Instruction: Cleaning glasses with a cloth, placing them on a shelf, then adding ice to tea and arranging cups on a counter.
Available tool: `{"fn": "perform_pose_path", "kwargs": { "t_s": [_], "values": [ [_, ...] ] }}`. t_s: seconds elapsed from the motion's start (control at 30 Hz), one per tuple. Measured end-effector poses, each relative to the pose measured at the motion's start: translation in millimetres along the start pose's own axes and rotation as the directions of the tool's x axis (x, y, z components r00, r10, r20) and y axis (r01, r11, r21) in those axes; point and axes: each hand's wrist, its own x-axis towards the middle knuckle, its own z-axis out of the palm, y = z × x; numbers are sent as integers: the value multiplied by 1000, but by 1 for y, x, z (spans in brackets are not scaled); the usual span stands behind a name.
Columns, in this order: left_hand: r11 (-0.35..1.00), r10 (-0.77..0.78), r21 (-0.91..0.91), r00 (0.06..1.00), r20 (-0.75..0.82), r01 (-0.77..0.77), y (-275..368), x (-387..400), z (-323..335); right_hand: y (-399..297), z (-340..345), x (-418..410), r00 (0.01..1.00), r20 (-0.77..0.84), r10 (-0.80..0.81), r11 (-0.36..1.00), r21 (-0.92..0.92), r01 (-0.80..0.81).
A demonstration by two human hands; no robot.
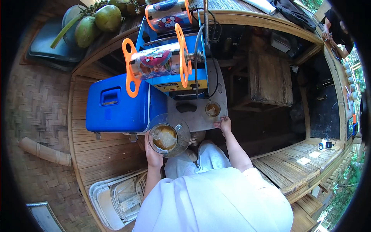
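Observation:
My left hand [153, 155] grips the rim of a clear glass saucer [184, 142]. On that saucer stands a glass mug [164, 137] of brown drink with a pale, icy-looking mass in it, its handle towards the upper right. My right hand [225, 125] is at the front right corner of a grey plastic table [200, 120], just below a second glass [213, 109] with brown liquid and a pale lump. Its fingertips touch or nearly touch the corner; whether they grip anything is unclear. Beyond the mug stands a blue cooler box [116, 107].
A blue cup sealing machine [171, 82] with orange-ended film rolls [158, 61] and loose cables stands behind the table. Green coconuts [107, 16] lie at upper left. Folded chairs [123, 200] lean at lower left. Right are a wooden table [271, 78], a bamboo counter [289, 168] and another person [337, 32].

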Motion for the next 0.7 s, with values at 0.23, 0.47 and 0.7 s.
{"fn": "perform_pose_path", "kwargs": {
  "t_s": [0.23,0.47,0.7],
  "values": [
    [997,-73,-18,995,61,74,-3,4,-6,-27,-7,-51,997,74,1,999,-37,1],
    [988,-154,9,981,116,154,6,18,-17,-75,-2,-140,997,61,-47,999,-17,48],
    [982,-187,39,954,233,183,15,36,-20,-106,0,-220,987,-38,-153,988,11,154]
  ]
}}
